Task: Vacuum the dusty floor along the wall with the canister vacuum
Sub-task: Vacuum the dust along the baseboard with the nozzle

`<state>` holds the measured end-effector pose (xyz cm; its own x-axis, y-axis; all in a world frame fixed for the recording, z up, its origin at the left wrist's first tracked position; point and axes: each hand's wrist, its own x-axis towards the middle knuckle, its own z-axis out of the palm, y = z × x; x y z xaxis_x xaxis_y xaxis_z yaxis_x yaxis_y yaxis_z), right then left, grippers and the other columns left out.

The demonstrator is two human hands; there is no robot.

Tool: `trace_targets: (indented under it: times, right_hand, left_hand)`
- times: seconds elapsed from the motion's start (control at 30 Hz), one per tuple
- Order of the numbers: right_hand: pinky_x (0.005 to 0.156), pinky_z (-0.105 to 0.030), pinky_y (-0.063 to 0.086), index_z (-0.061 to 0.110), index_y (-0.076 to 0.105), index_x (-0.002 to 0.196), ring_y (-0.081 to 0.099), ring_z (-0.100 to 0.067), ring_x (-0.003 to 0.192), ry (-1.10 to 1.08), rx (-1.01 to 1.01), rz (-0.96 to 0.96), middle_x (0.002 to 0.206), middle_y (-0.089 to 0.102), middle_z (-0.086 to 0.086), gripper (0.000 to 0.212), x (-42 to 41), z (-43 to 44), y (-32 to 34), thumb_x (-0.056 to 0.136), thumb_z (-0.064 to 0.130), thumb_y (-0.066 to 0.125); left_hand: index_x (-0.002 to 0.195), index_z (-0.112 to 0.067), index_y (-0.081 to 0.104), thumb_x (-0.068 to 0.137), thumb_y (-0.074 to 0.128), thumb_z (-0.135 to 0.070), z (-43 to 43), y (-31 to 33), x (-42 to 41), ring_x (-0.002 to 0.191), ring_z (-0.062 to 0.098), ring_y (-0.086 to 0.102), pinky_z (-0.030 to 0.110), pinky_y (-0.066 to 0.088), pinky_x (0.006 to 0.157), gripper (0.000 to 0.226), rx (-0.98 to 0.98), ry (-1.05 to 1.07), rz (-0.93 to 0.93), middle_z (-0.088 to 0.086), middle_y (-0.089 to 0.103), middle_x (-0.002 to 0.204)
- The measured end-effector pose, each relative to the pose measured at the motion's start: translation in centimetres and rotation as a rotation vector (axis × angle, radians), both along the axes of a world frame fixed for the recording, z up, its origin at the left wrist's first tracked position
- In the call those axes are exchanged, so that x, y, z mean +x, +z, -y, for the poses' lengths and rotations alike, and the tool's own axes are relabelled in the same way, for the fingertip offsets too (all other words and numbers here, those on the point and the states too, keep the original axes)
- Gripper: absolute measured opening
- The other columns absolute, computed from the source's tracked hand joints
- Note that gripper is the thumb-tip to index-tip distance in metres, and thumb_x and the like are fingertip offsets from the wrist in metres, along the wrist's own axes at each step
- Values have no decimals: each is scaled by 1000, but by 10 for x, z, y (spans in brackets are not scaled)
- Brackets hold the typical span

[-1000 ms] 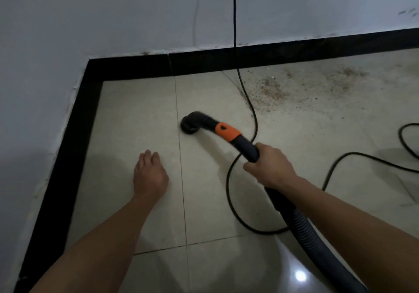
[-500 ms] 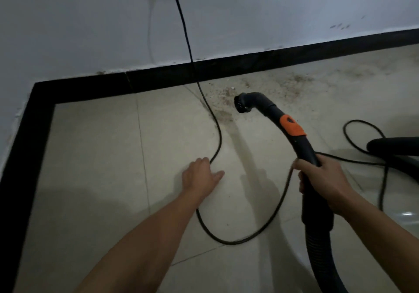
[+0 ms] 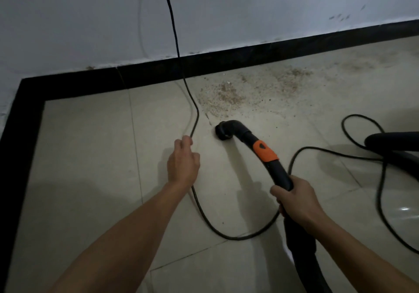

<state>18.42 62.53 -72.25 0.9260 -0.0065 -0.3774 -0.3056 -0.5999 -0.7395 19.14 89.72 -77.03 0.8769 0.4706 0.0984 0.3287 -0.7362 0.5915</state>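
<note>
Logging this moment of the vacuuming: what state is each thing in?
Power cord: hanging down the wall, looped on the floor.
Left hand: lifting the cord.
Right hand: gripping the hose handle.
Nozzle: down on the tile.
Dust patch: not yet vacuumed.

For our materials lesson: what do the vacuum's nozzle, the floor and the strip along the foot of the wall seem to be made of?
Nozzle: probably moulded plastic, matt black, with a smooth rounded elbow.
Floor: likely glazed ceramic tile, pale beige; thin grout lines and a bright glare spot show.
Skirting strip: black, faintly glossy, perhaps tile or paint; the picture cannot settle which.
</note>
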Motion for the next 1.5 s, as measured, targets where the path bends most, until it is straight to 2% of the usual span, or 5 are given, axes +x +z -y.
trace_targets:
  times: [0.27,0.47,0.6,1.13,1.5]
  right_hand:
    - [41,-26,46,18,57,82,58,-14,41,40,-41,48,60,63,-9,11,-10,-22,-8,79,20,67]
    - [41,-29,47,11,59,82,55,-16,40,-63,26,34,58,60,-9,9,13,-25,-8,79,15,66]
    - [46,-31,48,5,60,84,55,-20,42,-155,45,19,58,59,-10,11,37,-9,-7,80,13,66]
    - [45,-29,47,0,59,102,50,-22,44,-114,141,-55,64,55,-10,26,220,-119,0,81,13,68]
    - [45,-30,47,4,57,93,50,-21,41,-2,181,-32,63,55,-10,22,215,-167,-23,77,15,68]
  left_hand:
    - [115,2,55,87,50,-5,-71,-18,-31,104,39,50,46,43,81,30,201,221,-367,23,46,119]
    - [131,3,50,86,51,-4,-36,-31,1,138,35,29,42,23,112,46,271,-102,-196,23,33,148]
    - [140,6,38,94,43,-11,-25,-45,23,141,37,24,42,18,116,49,233,-121,-245,26,29,150]
    - [137,7,44,93,34,-21,-23,-62,21,140,35,31,46,21,118,53,278,-6,-171,24,38,147]
    - [138,4,45,93,36,-23,-22,-60,21,140,34,33,45,20,118,53,321,-5,-215,23,38,148]
